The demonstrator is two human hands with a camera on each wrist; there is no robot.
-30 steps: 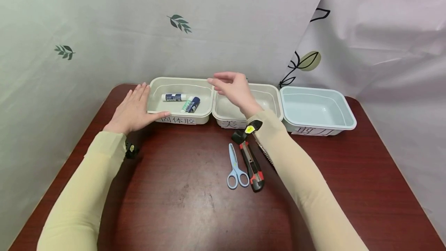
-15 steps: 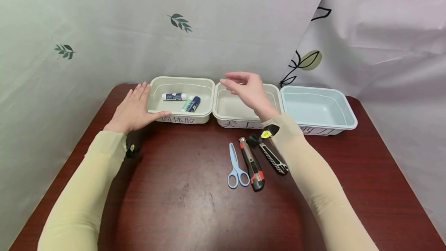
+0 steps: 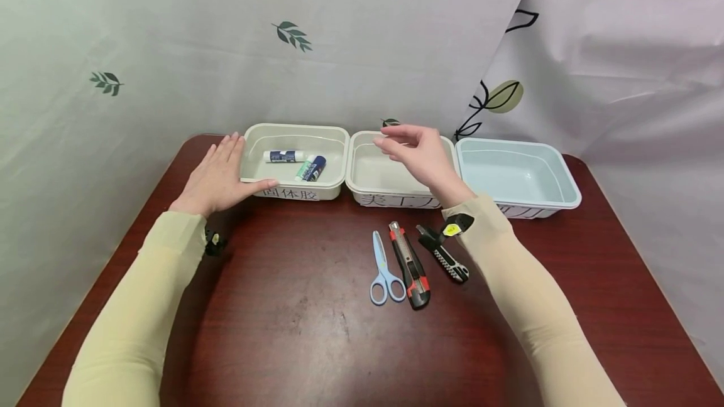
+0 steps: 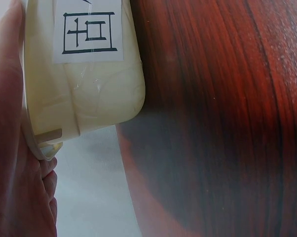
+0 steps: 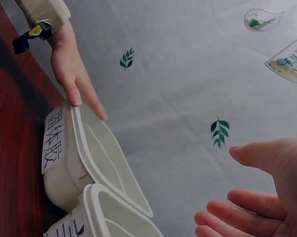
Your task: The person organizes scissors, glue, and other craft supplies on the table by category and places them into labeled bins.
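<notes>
My left hand (image 3: 217, 174) lies flat on the table, fingers straight, against the left side of a cream tray (image 3: 334, 171) that holds two glue sticks (image 3: 283, 156) (image 3: 311, 169); the left wrist view shows the palm (image 4: 10, 123) touching that tray's wall (image 4: 79, 98). My right hand (image 3: 418, 152) hovers over the middle cream tray (image 3: 362, 182), fingers relaxed and holding nothing; its fingers (image 5: 247, 212) show empty in the right wrist view. On the table in front lie blue scissors (image 3: 384, 265), a red-black utility knife (image 3: 411, 265) and a smaller black knife (image 3: 444, 256).
A pale blue tray (image 3: 560, 190) stands empty at the right of the row. The dark red table (image 3: 294, 319) has rounded back corners. Printed curtains (image 3: 339, 30) hang close behind the trays and on both sides.
My right hand has moved rightward from above the seam of the left and middle trays to over the middle tray, uncovering the black knife. The left hand has stayed put.
</notes>
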